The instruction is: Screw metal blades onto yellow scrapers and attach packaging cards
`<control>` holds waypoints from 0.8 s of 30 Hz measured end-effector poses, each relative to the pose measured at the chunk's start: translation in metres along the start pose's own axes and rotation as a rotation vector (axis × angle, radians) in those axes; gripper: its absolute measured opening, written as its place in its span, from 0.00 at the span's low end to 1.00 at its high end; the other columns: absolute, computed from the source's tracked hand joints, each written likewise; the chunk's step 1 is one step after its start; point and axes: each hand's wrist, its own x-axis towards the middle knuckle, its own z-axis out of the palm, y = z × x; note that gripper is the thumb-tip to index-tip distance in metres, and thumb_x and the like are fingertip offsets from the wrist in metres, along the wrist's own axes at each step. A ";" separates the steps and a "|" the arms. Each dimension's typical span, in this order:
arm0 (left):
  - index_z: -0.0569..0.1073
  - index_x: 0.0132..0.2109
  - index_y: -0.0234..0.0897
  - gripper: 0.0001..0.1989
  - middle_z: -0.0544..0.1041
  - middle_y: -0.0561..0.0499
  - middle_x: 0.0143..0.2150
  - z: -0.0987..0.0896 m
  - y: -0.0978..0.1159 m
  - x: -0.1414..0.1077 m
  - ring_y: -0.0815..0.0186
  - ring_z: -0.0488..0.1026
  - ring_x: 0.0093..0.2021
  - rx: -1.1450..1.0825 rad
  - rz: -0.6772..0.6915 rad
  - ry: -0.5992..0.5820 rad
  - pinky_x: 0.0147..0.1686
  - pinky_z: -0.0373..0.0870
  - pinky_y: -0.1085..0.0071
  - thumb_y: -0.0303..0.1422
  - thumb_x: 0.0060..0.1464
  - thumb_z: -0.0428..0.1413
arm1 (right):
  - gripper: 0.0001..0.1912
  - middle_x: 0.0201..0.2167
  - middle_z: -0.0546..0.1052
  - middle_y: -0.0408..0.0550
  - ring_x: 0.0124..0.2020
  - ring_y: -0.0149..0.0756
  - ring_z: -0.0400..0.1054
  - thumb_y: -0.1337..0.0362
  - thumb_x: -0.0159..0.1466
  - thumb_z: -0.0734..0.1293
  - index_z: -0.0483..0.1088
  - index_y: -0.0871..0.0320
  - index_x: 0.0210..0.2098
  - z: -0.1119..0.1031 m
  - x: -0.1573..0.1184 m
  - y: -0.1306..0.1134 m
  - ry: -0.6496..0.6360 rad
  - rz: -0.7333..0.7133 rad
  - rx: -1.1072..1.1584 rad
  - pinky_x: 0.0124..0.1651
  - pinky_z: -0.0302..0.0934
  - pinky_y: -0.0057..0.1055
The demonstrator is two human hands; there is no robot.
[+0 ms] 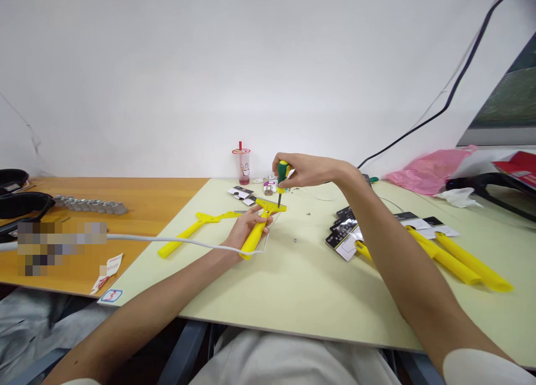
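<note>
A yellow scraper (253,238) is gripped in my left hand (245,228), tilted with its wide head up and away from me. My right hand (299,170) holds a green and yellow screwdriver (283,171) upright from above. The screwdriver's tip meets the right part of the scraper head, though the screw itself is too small to make out. Left of my left hand another yellow scraper (184,238) lies on the table. Tiny metal pieces (295,240) rest on the tabletop to the right of the held scraper.
Black-and-white packets (345,239) and more yellow scrapers (456,259) lie under and beyond my right forearm. A drink cup (243,167) with a straw stands by the wall. A white cable (167,239) crosses over my left wrist. A pink bag (431,170) sits at the right.
</note>
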 end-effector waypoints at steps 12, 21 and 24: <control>0.68 0.60 0.38 0.34 0.83 0.37 0.59 0.006 0.001 -0.004 0.70 0.81 0.35 0.002 -0.006 0.033 0.26 0.74 0.80 0.13 0.47 0.60 | 0.19 0.49 0.81 0.51 0.39 0.40 0.76 0.55 0.67 0.77 0.72 0.51 0.53 -0.001 0.003 0.003 0.000 -0.017 0.051 0.36 0.63 0.36; 0.68 0.59 0.37 0.32 0.82 0.34 0.59 0.012 0.002 -0.008 0.69 0.81 0.35 -0.002 -0.002 0.061 0.26 0.73 0.80 0.12 0.49 0.58 | 0.18 0.42 0.80 0.49 0.35 0.39 0.69 0.49 0.68 0.76 0.72 0.52 0.47 -0.001 0.002 -0.004 0.076 0.015 -0.057 0.35 0.58 0.36; 0.69 0.58 0.37 0.31 0.82 0.36 0.60 0.011 0.001 -0.007 0.69 0.81 0.35 0.003 -0.012 0.064 0.25 0.73 0.80 0.12 0.48 0.58 | 0.17 0.48 0.81 0.50 0.39 0.40 0.72 0.51 0.69 0.75 0.73 0.51 0.51 -0.002 0.001 -0.001 0.013 -0.032 -0.006 0.37 0.60 0.36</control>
